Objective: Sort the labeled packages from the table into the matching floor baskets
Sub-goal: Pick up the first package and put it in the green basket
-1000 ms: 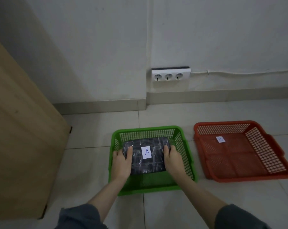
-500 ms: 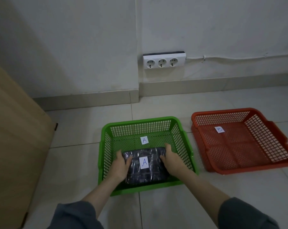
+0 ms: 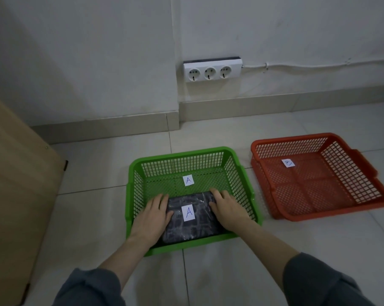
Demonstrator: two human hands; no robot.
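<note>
Dark wrapped package (image 3: 190, 219), white "A" label, lay in the green basket (image 3: 133, 173).
Left hand (image 3: 152, 215) and right hand (image 3: 228, 209) clamped its sides by the 6 o'clock wall; floor toward 12 o'clock lay bare.

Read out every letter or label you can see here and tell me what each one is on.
"A": white slip on the dark package lying in the green basket.
"A": white slip on that basket's floor, beyond the package.
One hand-drawn mark, too blurred to read: white slip on the floor of the red basket.
No other text visible.
</note>
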